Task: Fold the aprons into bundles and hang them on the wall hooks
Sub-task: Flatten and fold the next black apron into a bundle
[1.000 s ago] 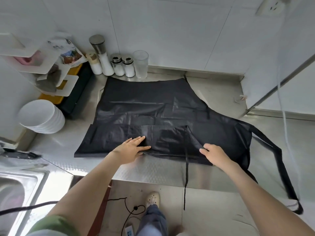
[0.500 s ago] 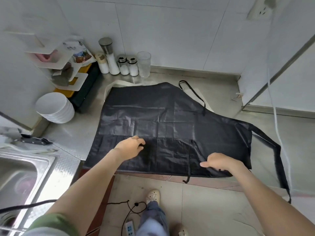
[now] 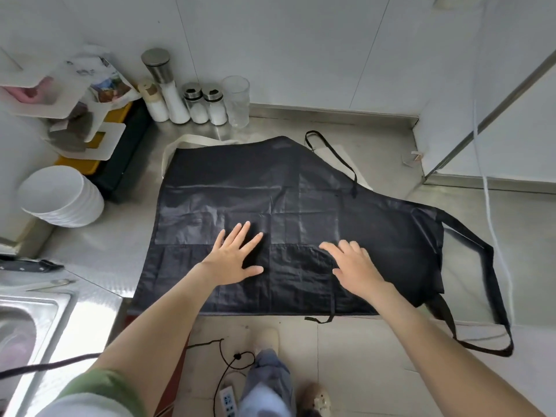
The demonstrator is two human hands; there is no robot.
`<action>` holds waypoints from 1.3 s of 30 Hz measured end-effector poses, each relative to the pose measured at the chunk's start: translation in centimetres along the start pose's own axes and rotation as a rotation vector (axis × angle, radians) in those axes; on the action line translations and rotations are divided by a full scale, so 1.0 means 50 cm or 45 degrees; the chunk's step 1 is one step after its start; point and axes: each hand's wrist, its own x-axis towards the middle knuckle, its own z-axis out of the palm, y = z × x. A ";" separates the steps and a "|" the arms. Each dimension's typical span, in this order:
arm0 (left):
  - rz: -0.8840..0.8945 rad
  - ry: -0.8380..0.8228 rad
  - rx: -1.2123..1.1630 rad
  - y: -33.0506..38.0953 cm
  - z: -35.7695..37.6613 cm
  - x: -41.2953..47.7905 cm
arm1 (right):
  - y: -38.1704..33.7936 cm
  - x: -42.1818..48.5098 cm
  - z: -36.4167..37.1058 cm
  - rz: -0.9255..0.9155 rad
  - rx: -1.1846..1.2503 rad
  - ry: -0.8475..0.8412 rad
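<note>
At the surface point(image 3: 391, 152) edge, the overhanging apron point(image 3: 301, 188) may slip off if your flat, spread left hand point(image 3: 233, 260) and right hand point(image 3: 356, 267) drag it.

Steel counter point(image 3: 391, 139) — black apron point(image 3: 301, 200), stacked bowls point(image 3: 60, 197), shakers point(image 3: 207, 105) lie on it.

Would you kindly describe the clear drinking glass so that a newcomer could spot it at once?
Look to the white tiled wall behind the steel counter. At its foot, beyond the spread black apron, stands a row of seasoning jars, and the drinking glass is at the row's right end. Unlike its neighbours, it is see-through, lidless and holds no white contents.
</note>
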 end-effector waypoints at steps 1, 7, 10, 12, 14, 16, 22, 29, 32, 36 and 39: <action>0.039 0.013 0.001 0.001 -0.001 0.009 | -0.004 0.005 0.000 -0.092 -0.009 -0.062; 0.122 -0.257 0.054 0.006 -0.008 0.040 | 0.024 0.048 -0.049 0.563 0.906 0.193; 0.118 -0.247 0.038 0.005 -0.014 0.043 | 0.070 0.083 -0.112 1.090 2.027 0.539; 0.106 -0.208 0.062 0.004 -0.019 0.044 | 0.116 0.109 -0.151 1.207 2.384 0.667; 0.103 -0.154 0.058 0.003 -0.022 0.047 | 0.159 0.137 -0.161 1.262 2.281 0.718; 0.088 -0.062 -0.059 -0.001 -0.034 0.057 | 0.168 0.170 -0.159 1.312 1.966 0.718; -0.147 0.320 -0.146 -0.064 -0.123 0.141 | 0.050 0.291 -0.183 0.793 1.295 0.296; -0.292 0.439 -0.154 -0.160 -0.215 0.237 | -0.073 0.475 -0.217 0.140 0.529 0.111; -0.266 0.399 -0.150 -0.188 -0.249 0.278 | -0.098 0.520 -0.245 0.020 0.250 -0.085; -0.161 0.234 -0.129 -0.208 -0.282 0.331 | -0.108 0.561 -0.254 -0.063 0.046 -0.324; -0.076 0.137 -0.131 -0.209 -0.294 0.363 | -0.115 0.579 -0.259 -0.140 -0.085 -0.237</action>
